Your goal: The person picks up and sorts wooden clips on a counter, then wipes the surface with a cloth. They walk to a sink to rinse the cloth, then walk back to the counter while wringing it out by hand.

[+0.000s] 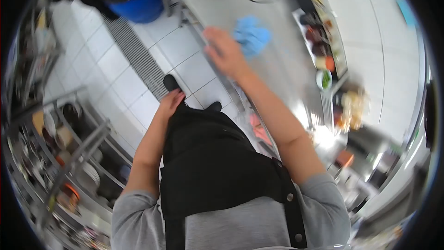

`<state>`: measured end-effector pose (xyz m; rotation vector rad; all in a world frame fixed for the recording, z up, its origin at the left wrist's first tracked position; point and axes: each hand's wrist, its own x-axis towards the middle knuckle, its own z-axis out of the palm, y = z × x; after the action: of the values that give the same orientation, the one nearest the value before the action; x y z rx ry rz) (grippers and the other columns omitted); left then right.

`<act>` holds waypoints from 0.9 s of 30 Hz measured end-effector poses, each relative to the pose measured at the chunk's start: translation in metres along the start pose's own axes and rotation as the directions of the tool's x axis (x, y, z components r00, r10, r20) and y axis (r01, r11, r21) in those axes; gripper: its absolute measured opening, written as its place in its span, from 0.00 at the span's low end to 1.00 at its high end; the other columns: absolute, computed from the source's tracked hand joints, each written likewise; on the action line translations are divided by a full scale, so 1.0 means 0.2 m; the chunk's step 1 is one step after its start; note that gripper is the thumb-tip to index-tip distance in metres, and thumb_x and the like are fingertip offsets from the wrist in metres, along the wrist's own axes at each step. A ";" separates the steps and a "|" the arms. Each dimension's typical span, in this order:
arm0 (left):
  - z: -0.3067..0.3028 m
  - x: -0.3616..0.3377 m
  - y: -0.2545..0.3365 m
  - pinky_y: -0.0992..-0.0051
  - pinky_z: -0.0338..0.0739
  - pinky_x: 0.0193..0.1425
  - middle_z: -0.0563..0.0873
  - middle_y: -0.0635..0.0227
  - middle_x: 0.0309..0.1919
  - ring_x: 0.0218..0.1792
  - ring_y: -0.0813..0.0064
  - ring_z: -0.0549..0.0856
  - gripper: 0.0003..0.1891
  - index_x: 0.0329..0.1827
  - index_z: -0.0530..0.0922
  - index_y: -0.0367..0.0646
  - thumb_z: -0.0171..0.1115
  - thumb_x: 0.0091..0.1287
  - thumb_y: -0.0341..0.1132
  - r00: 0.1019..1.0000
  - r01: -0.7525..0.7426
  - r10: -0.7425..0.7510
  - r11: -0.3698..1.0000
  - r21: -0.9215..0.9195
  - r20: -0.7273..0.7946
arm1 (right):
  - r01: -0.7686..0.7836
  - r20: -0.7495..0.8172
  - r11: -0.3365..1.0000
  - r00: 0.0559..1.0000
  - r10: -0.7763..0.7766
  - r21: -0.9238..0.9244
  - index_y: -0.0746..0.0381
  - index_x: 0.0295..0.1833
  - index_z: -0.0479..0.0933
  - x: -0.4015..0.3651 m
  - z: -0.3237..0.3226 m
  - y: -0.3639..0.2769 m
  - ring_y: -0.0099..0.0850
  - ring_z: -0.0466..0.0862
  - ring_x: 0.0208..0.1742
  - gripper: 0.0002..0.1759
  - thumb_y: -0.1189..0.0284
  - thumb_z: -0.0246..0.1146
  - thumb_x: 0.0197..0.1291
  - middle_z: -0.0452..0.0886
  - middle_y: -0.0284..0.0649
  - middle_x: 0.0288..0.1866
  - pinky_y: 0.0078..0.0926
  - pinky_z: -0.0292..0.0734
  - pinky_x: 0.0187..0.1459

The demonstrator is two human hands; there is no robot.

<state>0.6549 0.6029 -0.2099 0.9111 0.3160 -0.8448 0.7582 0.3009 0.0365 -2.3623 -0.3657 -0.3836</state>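
Over the near edge of the steel counter (pixel 282 81) hangs my right hand (pixel 225 53), its fingers apart and nothing in them. A crumpled blue cloth (pixel 252 36) lies on the counter just beyond that hand, close to the fingers. Low at my side, by the black apron (pixel 210 157), is my left hand (pixel 172 102). Its fingers are bunched near the apron's edge, and whether they hold anything is too small to tell.
A blue bin (pixel 141 7) with a dark lid stands on the tiled floor beside a drain grate (pixel 134 51). Along the counter's back are a tray of containers (pixel 319 41) and a bowl of greens (pixel 325 80). Shelves of dishes (pixel 88 176) stand at the left.
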 end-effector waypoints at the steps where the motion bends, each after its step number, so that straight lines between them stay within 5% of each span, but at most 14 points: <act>1: -0.13 -0.05 -0.09 0.68 0.81 0.63 0.80 0.43 0.54 0.58 0.57 0.82 0.16 0.56 0.70 0.23 0.54 0.74 0.30 0.912 0.210 -0.295 0.932 -0.295 -0.285 | -0.046 0.009 0.999 0.999 0.046 0.005 0.61 0.64 0.74 -0.22 -0.10 -0.06 0.45 0.75 0.66 0.22 0.71 0.64 0.64 0.75 0.46 0.66 0.41 0.68 0.67; 2: -0.48 -0.11 -0.31 0.66 0.81 0.63 0.78 0.43 0.55 0.56 0.54 0.82 0.17 0.57 0.68 0.21 0.54 0.74 0.29 0.973 0.168 -0.164 0.986 0.014 -0.165 | -0.093 0.022 0.996 0.995 0.092 0.010 0.60 0.64 0.74 -0.44 -0.20 -0.13 0.45 0.74 0.67 0.22 0.71 0.64 0.64 0.74 0.46 0.67 0.43 0.67 0.68; 3: -0.33 -0.22 -0.19 0.63 0.83 0.61 0.74 0.41 0.58 0.55 0.50 0.82 0.20 0.60 0.65 0.22 0.55 0.73 0.29 0.801 0.315 -0.436 0.890 -0.330 -0.411 | -0.168 0.020 0.986 0.986 0.168 -0.008 0.60 0.64 0.75 -0.66 -0.30 -0.18 0.46 0.72 0.68 0.22 0.72 0.63 0.64 0.72 0.46 0.69 0.46 0.65 0.69; 5: -0.35 -0.29 -0.23 0.60 0.85 0.56 0.71 0.43 0.57 0.50 0.51 0.83 0.22 0.66 0.62 0.29 0.55 0.74 0.31 0.734 0.443 -0.532 0.846 -0.296 -0.423 | -0.335 -0.079 0.937 0.941 0.328 -0.102 0.59 0.64 0.75 -1.09 -0.51 -0.19 0.47 0.69 0.70 0.22 0.73 0.62 0.64 0.71 0.46 0.70 0.50 0.63 0.70; 10: 0.58 -0.30 -0.03 0.63 0.84 0.50 0.81 0.55 0.47 0.47 0.60 0.86 0.18 0.60 0.71 0.37 0.58 0.74 0.38 0.863 0.505 -0.444 0.784 0.361 -0.242 | -0.763 -0.558 0.520 0.641 0.527 -0.384 0.57 0.62 0.76 -2.06 -1.11 -0.03 0.50 0.67 0.70 0.22 0.78 0.60 0.63 0.71 0.45 0.69 0.53 0.60 0.70; 12: 0.95 -0.25 0.01 0.68 0.85 0.48 0.84 0.56 0.45 0.45 0.63 0.87 0.15 0.55 0.76 0.37 0.57 0.74 0.39 0.842 0.476 -0.533 0.667 0.574 -0.078 | -0.844 -0.640 0.376 0.535 0.552 -0.382 0.57 0.61 0.77 -2.37 -1.33 0.04 0.49 0.70 0.68 0.22 0.81 0.59 0.60 0.74 0.44 0.66 0.50 0.64 0.68; 13: 1.13 -0.24 0.02 0.70 0.85 0.47 0.86 0.56 0.43 0.44 0.64 0.88 0.15 0.53 0.77 0.36 0.57 0.74 0.39 0.762 0.471 -0.648 0.551 0.689 -0.003 | -0.871 -0.650 0.350 0.491 0.580 -0.346 0.58 0.60 0.77 -2.50 -1.40 0.08 0.48 0.72 0.66 0.22 0.83 0.59 0.59 0.76 0.44 0.64 0.48 0.66 0.66; 15: 1.50 -0.23 0.01 0.73 0.85 0.45 0.88 0.57 0.40 0.40 0.67 0.89 0.15 0.48 0.79 0.35 0.57 0.75 0.40 0.531 0.370 -0.844 0.317 0.873 0.081 | -0.896 -0.621 0.367 0.439 0.649 -0.249 0.59 0.59 0.77 -2.59 -1.51 0.11 0.48 0.74 0.64 0.23 0.85 0.58 0.58 0.79 0.46 0.60 0.44 0.69 0.64; 18: 2.00 -0.35 -0.08 0.76 0.85 0.39 0.89 0.59 0.34 0.36 0.70 0.90 0.16 0.44 0.80 0.34 0.58 0.74 0.41 0.353 0.072 -0.931 0.124 0.990 0.091 | -0.901 -0.571 0.393 0.424 0.703 -0.185 0.61 0.55 0.79 -2.64 -1.60 0.16 0.47 0.78 0.59 0.21 0.87 0.58 0.56 0.81 0.48 0.54 0.40 0.73 0.60; 20: 2.21 -0.40 -0.15 0.77 0.83 0.39 0.89 0.60 0.35 0.36 0.73 0.89 0.16 0.43 0.80 0.33 0.59 0.74 0.42 0.317 -0.166 -0.943 0.055 0.985 0.106 | -0.900 -0.488 0.405 0.429 0.760 -0.162 0.63 0.52 0.80 -2.65 -1.61 0.21 0.47 0.79 0.58 0.19 0.87 0.57 0.56 0.81 0.47 0.53 0.40 0.75 0.59; 24: 2.39 -0.43 -0.32 0.77 0.81 0.41 0.88 0.60 0.37 0.38 0.76 0.88 0.16 0.48 0.81 0.32 0.62 0.70 0.39 0.370 -0.443 -0.828 0.240 0.864 0.420 | -0.863 -0.487 0.469 0.497 0.718 -0.190 0.65 0.46 0.79 -2.54 -1.58 0.19 0.46 0.81 0.51 0.10 0.84 0.59 0.59 0.81 0.46 0.46 0.39 0.77 0.52; 27: 2.40 -0.46 -0.36 0.75 0.80 0.44 0.87 0.58 0.43 0.44 0.74 0.87 0.18 0.55 0.79 0.32 0.64 0.68 0.36 0.640 -0.551 -0.379 0.380 0.743 0.669 | -0.797 -0.520 0.596 0.554 0.650 -0.103 0.65 0.45 0.78 -2.19 -1.47 0.00 0.47 0.81 0.49 0.08 0.83 0.61 0.59 0.80 0.47 0.44 0.40 0.77 0.50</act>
<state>0.4945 0.2432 0.0879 1.4792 -1.1875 -1.2361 0.3057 0.0318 0.0829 -2.3867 0.9858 -0.5610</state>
